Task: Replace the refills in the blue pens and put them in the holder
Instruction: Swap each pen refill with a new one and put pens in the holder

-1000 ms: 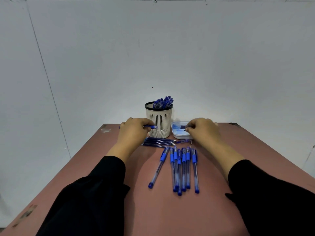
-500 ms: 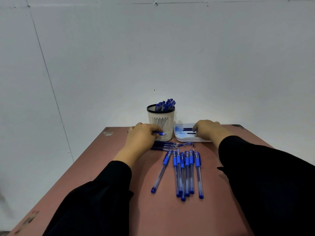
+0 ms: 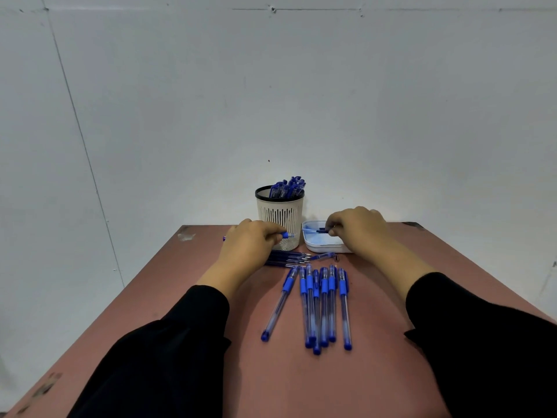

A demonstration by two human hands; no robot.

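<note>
Seven blue pens (image 3: 319, 303) are lying at 6 o'clock of the holder (image 3: 280, 218), long axes running 12 to 6. You're gripping one pen (image 3: 284, 235) crosswise in your left hand (image 3: 250, 245); your right hand (image 3: 358, 230) is pinching a dark piece over the tray (image 3: 319, 244) at 3 o'clock, nearer the several loose refills (image 3: 286, 257).

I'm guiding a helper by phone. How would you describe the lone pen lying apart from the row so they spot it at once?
On the reddish table, in front of the white slotted pen holder, a row of blue pens lies side by side. The lone pen is just left of that row. It alone lies slanted, with a gap between it and the others.
</note>
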